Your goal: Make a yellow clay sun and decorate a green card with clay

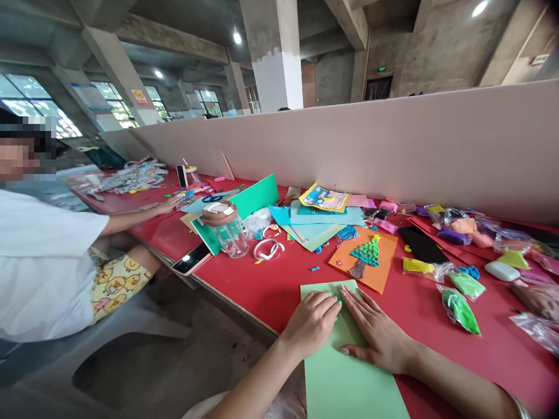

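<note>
A sheet of light green paper [349,378] lies in front of me, reaching over the near edge of the table. My left hand [317,322] rests on its upper left part, fingers curled together, green nails showing. What is under those fingertips, if anything, is hidden. My right hand [379,333] lies flat on the paper's right side, with fingers stretched toward its far edge and the thumb out to the left. Just beyond the paper is an orange card [379,278] bearing a clay tree [367,253] with green leaves, a brown trunk and a yellow star.
Bagged clay [460,308] and a black phone [423,244] lie to the right. A lidded cup [229,235], white earphones [268,249] and stacked coloured paper [327,216] are further back. A pale partition [371,145] borders the red table. Another person [48,256] sits on the left.
</note>
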A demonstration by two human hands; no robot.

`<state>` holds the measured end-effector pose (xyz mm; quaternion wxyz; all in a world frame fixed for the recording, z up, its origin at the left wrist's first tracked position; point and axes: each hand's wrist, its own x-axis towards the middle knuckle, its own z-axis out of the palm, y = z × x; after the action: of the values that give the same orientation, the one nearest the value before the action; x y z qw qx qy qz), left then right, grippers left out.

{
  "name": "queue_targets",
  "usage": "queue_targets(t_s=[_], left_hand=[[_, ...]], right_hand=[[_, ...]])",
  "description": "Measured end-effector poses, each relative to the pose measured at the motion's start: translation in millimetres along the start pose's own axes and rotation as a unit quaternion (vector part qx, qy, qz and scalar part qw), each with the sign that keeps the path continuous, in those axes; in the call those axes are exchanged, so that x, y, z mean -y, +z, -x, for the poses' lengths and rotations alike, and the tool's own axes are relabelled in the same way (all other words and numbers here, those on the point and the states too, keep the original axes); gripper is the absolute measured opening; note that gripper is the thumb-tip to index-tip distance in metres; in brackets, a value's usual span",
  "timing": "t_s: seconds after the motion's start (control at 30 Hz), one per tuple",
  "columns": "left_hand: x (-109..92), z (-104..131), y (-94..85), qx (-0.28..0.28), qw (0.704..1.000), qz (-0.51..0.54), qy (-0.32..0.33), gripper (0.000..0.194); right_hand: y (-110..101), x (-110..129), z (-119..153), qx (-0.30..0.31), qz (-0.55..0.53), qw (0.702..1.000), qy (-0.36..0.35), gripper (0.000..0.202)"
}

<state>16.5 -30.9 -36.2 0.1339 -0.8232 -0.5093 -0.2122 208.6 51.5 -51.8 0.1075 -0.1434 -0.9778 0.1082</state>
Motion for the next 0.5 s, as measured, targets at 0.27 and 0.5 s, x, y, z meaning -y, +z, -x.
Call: queue_targets(t_s=[0.27,0.5], left_hand=[[-6,7,-3.3,0.035,0.999,-0.003,0.001,0.040],[-11,-3,9.7,0.088,0.995,-0.009,-0.041,0.052]], right_hand=[[-6,4,-3,0.036,-0.008,0.999,0.012,0.087],[-1,4,-3,0.009,0.044,0.999,0.006,0.106]])
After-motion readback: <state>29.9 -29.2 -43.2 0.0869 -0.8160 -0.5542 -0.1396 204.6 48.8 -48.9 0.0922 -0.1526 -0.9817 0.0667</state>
